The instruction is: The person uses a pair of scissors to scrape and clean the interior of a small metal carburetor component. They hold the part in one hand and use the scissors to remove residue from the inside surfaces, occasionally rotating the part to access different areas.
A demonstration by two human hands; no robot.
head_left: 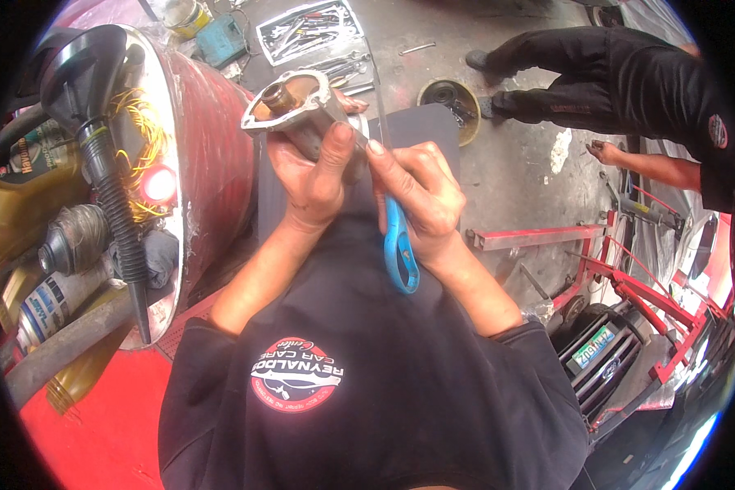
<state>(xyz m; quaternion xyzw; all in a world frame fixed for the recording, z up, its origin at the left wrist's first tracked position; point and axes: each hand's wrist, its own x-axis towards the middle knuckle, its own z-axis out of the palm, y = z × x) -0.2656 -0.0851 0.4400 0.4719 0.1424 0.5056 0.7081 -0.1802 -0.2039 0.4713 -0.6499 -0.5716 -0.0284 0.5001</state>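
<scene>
My left hand [306,184] is wrapped round a metal housing [306,131], raised in front of my chest. Its pale, irregular flange faces up and to the left, and a brown round stub stands inside its stained hollow. Close against the housing's right side, my right hand [425,192] grips a tool with a blue loop handle [398,245]. The loop hangs below my fingers. A thin dark end runs from the fingertips toward the housing; the fingers hide most of it, so its exact kind is unclear.
On my left stands a red drum [216,131] holding a black funnel [98,155], bottles and yellow wire. Ahead lie a tool tray [309,33] and loose wrenches [343,69]. A round basin [471,135] sits beyond my right hand. A co-worker [604,82] and red metal frame [547,235] are at right.
</scene>
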